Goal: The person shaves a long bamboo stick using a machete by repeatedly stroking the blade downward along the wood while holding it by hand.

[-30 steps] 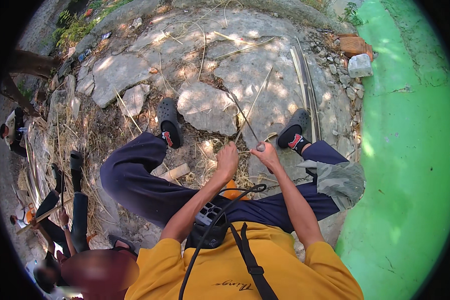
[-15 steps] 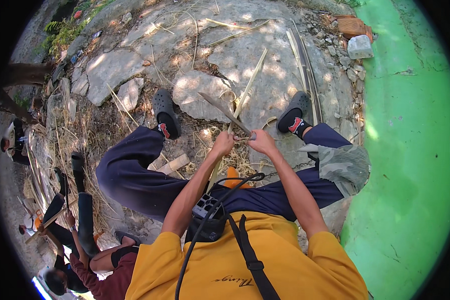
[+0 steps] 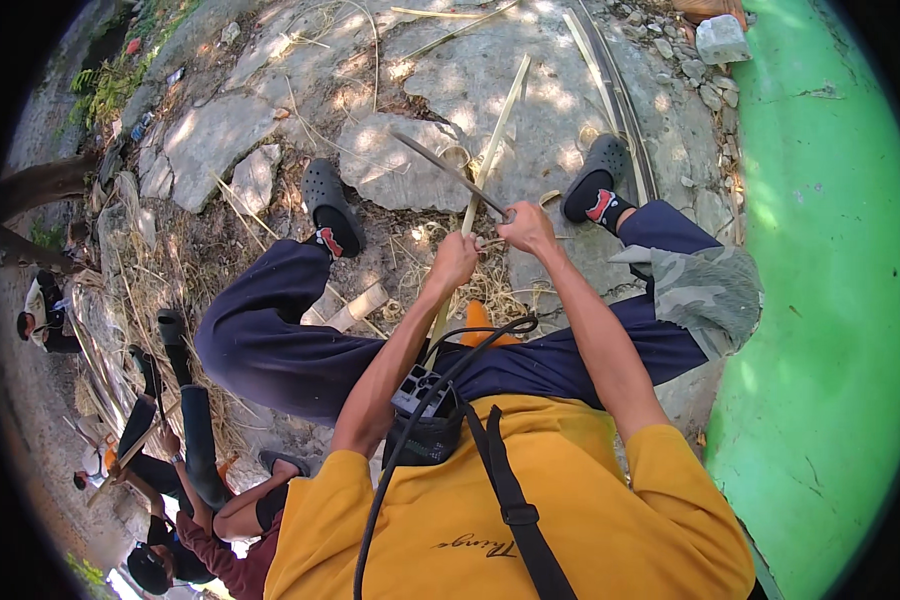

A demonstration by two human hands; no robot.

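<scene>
My left hand (image 3: 455, 260) is closed round a long pale strip of split bamboo (image 3: 505, 115), which runs from my lap out past my feet. In my right hand (image 3: 528, 228) is the handle of a long-bladed knife (image 3: 440, 163), its tip pointing away to the left. The blade crosses the strip just beyond my left hand; which edge touches it, I cannot tell. Both hands are close together between my knees. Thin curled shavings (image 3: 490, 275) lie on the ground below them.
Broken concrete slabs (image 3: 215, 145) cover the ground. More bamboo strips (image 3: 610, 90) lie by my right foot, and a cut bamboo piece (image 3: 358, 307) by my left leg. A green surface (image 3: 820, 250) borders the right. Other people (image 3: 200, 520) sit at the lower left.
My right hand and the knife have moved forward along the strip, a little farther from my left hand. The whole view has shifted slightly.
</scene>
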